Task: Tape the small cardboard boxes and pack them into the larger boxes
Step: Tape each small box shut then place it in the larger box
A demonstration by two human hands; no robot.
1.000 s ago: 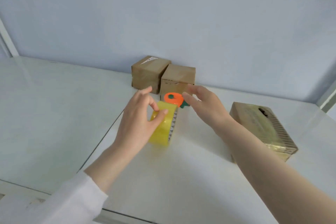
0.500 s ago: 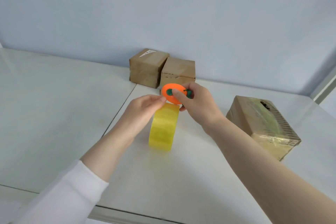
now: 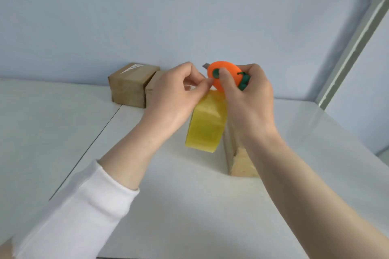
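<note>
Raised, right hand (image 3: 250, 101) grips cutter (image 3: 225, 71) at tape roll's (image 3: 205, 126) edge.

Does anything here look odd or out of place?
Nothing spilled or damaged. Only the orange cutter in the right hand has its grey blade out, close to the left hand pinching the yellow tape.

Tape roll (image 3: 205, 124): yellowish clear plastic film, glossy, smooth.
Cutter (image 3: 226, 74): orange plastic, smooth, slight shine; green plastic parts seen on it.
Blade (image 3: 205, 66): grey metal, dull.
Small box (image 3: 130, 88): brown cardboard, matt; white paper label (image 3: 132, 67) seen on top.
Nearer box (image 3: 242, 164): cardboard, rough-looking at lower end.
Table (image 3: 52, 122): white, smooth, faint sheen.
Sleeve (image 3: 80, 212): white cloth, soft, matt.
Wall (image 3: 147, 17): pale blue, matt.
</note>
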